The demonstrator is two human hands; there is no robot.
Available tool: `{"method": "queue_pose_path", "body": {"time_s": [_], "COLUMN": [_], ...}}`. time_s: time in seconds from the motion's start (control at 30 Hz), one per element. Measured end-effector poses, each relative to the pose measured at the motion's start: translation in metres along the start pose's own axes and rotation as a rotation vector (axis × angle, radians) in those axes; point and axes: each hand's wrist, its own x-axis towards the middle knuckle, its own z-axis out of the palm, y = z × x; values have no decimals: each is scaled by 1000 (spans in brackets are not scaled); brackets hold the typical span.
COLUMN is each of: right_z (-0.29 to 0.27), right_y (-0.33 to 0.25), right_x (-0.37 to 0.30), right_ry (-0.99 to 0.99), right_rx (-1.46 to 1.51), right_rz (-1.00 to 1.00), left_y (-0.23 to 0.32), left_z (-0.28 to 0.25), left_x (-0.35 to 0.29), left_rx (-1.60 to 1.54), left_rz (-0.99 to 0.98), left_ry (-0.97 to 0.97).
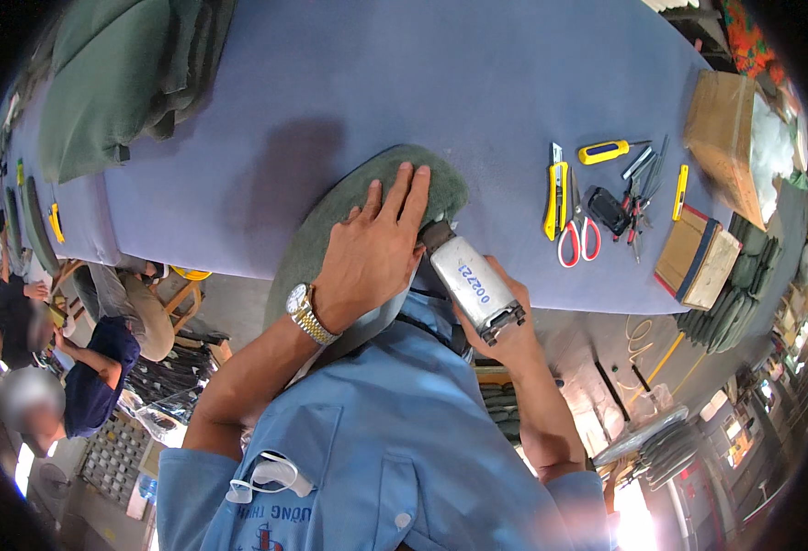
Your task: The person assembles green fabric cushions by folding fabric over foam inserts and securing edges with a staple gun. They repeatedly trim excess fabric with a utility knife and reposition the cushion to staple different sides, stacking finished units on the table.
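Observation:
A curved piece covered in dark green fabric (442,188) lies at the table's near edge, its lower part reaching down toward my shirt. My left hand (372,243) rests flat on the fabric with its fingers stretched out, a watch on that wrist. My right hand (507,317) is wrapped round a staple gun (470,280) with a whitish body. The tool's dark nose end is at the near edge of the green piece, close to my left fingers; the exact contact is hidden.
To the right lie red-handled scissors (576,239), yellow cutters (556,193), a yellow screwdriver (604,151) and several small tools. A cardboard box (723,138) stands beyond them. Dark green fabric (119,83) is piled at the far left. A seated person (101,376) is at left.

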Motion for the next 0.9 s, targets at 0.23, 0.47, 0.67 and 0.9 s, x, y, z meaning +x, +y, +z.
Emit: {"method": "queue_pose_path", "body": {"time_s": [0.23,0.47,0.67,0.9], "right_z": [15,17,25,18], "right_y": [32,32,40,38], "right_x": [-2,-3,-19,-44], "right_ry": [146,176,234,204], "right_rx": [-7,-37,-73,-21], "right_rz": [-117,-145,-222,-199], "left_y": [-6,-8,-8,9], "left_z": [-3,0,15,-19], "left_x": [2,-39,-99,-105], "left_rx": [-61,-100,32,-20], "left_rz": [26,-20,-172,-132], "left_ry": [61,120,126,-114]}}
